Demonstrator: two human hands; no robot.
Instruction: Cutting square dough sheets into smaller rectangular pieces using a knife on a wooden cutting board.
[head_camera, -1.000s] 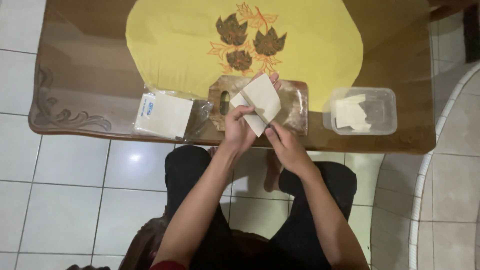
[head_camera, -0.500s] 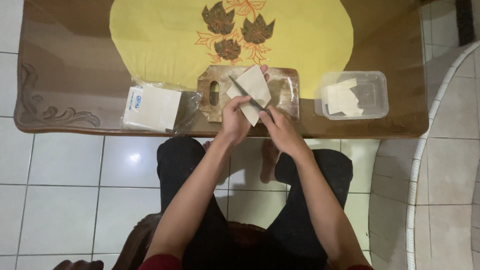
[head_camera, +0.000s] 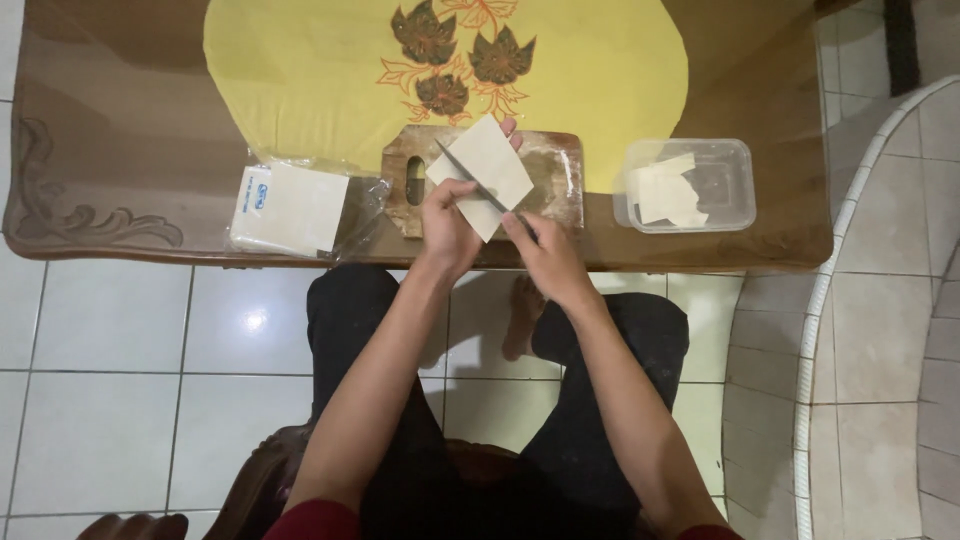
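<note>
The right hand (head_camera: 548, 262) now grips a knife (head_camera: 478, 184) laid across the pale sheet (head_camera: 480, 177), absent a second ago, so cutting has begun; the left hand (head_camera: 447, 222) pinches the sheet's 7 o'clock edge over the board (head_camera: 556, 170); tub (head_camera: 735, 160) at 3 o'clock

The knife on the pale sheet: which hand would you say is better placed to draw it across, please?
Probably the right hand: it already grips the knife, whose blade lies diagonally over the pale sheet on the wooden cutting board. The left hand pinches the sheet's near edge, steadying it.
</note>
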